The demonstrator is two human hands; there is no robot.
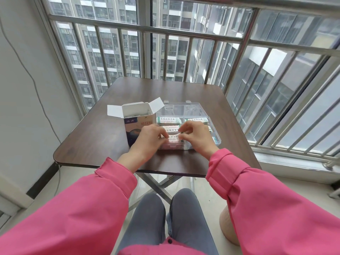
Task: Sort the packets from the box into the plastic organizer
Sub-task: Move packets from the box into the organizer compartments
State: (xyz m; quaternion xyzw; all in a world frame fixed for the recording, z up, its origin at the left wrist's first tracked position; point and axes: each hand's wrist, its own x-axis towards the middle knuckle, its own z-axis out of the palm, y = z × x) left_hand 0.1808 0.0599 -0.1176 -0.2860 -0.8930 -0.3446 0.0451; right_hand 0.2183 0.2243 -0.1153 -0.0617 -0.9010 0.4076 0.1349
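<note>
Balcony table (95,137) | open box (137,116) beside organizer (214,133) | both hands' grip pinches packet (172,137)

Your left hand (148,138) and right hand (196,137) reach forward side by side, close together, backs up and wrists roughly level. Both arms stretch out from pink sleeves (257,196) pushed just short of the wrists. Fingers of both hands curl down and inward, their tips nearly meeting between them.
</note>
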